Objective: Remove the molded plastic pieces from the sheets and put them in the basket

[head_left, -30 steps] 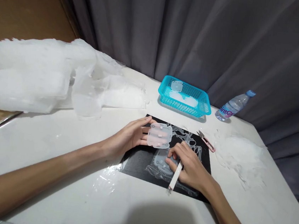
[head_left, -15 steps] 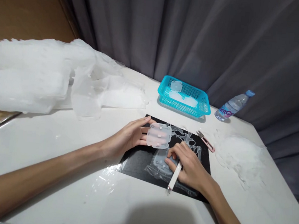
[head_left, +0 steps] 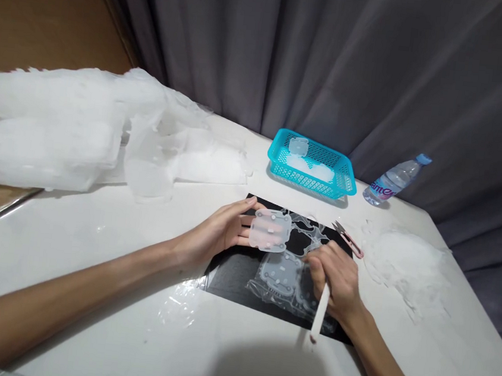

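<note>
My left hand (head_left: 229, 227) holds up a translucent plastic piece (head_left: 270, 231) with rounded corners, its fingers behind the sheet. To its right, my right hand (head_left: 334, 274) is closed around a slim white-handled tool (head_left: 320, 315). The handle sticks out toward me below the fist, and its other end is hidden. Under both hands lies a black mat (head_left: 233, 276). More cut-out plastic pieces (head_left: 281, 272) rest there in a clear wrapper, beside a leftover plastic frame (head_left: 303, 224) full of holes. The right hand is over the frame's edge; whether it touches it I cannot tell.
A blue basket (head_left: 311, 185) with several plastic pieces stands at the back. Right of it is a water bottle (head_left: 395, 180). Small pink-handled snips (head_left: 349, 241) lie at the mat's right corner near plastic scraps (head_left: 408, 264). Wrapped white bundles (head_left: 60, 126) fill the left.
My right hand has moved right, off the wrapped pieces, and closed into a tighter fist with the white-handled tool. My left hand and its plastic piece have barely moved.
</note>
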Demonstrator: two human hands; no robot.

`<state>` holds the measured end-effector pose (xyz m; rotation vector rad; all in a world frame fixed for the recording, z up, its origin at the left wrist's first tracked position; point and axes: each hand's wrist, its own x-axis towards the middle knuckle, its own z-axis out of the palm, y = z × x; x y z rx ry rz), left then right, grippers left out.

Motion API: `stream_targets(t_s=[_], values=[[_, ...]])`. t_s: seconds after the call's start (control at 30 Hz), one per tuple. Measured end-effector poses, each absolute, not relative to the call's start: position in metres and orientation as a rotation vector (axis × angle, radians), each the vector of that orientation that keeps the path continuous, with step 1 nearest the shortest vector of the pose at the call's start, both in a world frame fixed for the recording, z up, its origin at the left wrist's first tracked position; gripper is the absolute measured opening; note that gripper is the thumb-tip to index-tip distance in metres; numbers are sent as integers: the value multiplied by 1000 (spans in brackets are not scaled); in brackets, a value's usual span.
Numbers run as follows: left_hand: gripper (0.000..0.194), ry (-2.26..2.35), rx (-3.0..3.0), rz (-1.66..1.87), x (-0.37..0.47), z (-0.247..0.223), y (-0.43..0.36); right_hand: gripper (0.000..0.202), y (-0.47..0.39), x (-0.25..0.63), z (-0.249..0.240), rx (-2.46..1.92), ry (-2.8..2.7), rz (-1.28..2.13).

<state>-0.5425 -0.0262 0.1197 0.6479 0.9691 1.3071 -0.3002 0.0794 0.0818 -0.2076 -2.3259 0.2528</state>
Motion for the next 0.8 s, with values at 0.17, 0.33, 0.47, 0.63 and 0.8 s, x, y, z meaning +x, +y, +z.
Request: stream_targets(t_s=[0.17, 0.33, 0.47, 0.63, 0.8], values=[[36, 945, 637, 1307, -542, 119, -26, 24, 87, -297, 83, -322, -2395, 89], [36, 943, 626, 1310, -543, 120, -26, 33, 92, -298, 80, -429, -2505, 34], [35, 951, 612, 1306, -543, 121, -26, 32, 96, -297, 75, -448, -2546, 30], [35, 945, 619, 1299, -543, 120, -26, 26, 100, -296, 72, -495, -2559, 126], [37, 958, 614, 1294, -543, 120, -25, 23, 100, -297, 72, -513, -2561, 171]])
